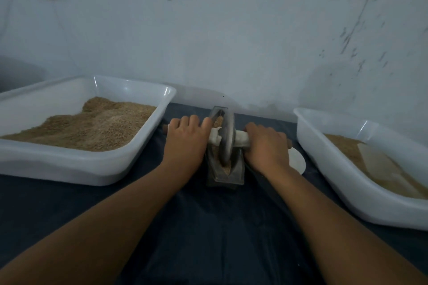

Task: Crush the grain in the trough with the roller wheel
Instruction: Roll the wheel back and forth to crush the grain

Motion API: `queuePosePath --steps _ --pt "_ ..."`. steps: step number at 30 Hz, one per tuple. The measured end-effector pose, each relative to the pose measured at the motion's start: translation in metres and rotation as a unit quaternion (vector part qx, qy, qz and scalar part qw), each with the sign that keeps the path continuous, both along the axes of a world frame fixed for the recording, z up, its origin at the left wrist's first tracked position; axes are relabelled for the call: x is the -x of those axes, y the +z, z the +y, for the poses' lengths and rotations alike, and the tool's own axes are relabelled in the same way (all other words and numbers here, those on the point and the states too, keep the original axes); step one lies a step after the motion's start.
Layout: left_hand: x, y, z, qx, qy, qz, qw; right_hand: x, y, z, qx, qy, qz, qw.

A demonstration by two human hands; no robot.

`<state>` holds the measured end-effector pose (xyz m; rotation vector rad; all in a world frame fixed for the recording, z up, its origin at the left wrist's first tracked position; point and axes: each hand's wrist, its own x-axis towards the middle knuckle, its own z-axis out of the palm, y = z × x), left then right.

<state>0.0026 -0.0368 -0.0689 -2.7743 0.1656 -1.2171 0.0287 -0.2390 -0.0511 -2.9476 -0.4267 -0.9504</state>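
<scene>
Grips of both hands hold grey roller wheel (226, 139) upright in trough (225, 174).

The roller wheel (226, 137) is dull grey metal, smooth and matt, and the trough (225, 170) under it is the same dark, worn metal. White cloth wraps the wheel's axle (240, 140), whose tips look wooden. Left of the trough, a glossy white plastic tray (69, 164) holds coarse brown grain (92, 125); the tray right of it (347, 183) matches. The counter (208, 227) wears dark matt cloth.
</scene>
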Motion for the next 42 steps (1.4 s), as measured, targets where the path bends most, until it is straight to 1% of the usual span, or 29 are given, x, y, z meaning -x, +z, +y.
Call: queuePosePath --steps 7,15,26,33,36,40,42 --pt "0.002 -0.003 0.002 0.008 0.003 0.01 1.0 -0.004 -0.001 0.001 0.005 -0.005 -0.01 1.0" --pt "-0.02 0.005 0.001 -0.001 0.003 0.033 0.999 -0.026 -0.002 -0.001 0.001 -0.019 0.048 0.999" --pt "-0.048 0.006 0.005 -0.003 0.014 0.055 0.998 -0.052 0.01 0.006 0.02 -0.027 0.094 0.995" --pt "-0.061 0.006 0.004 -0.004 0.02 0.036 0.999 -0.066 0.009 0.005 0.014 -0.029 0.101 0.994" --pt "-0.065 0.007 0.005 -0.006 0.017 0.028 0.999 -0.071 0.013 0.005 0.02 -0.031 0.13 0.991" --pt "-0.07 0.013 0.005 -0.012 0.012 0.026 1.0 -0.074 0.022 0.006 0.01 -0.034 0.19 0.981" --pt "-0.072 0.015 0.004 -0.014 0.012 0.029 0.999 -0.074 0.024 0.005 0.008 -0.036 0.202 0.979"
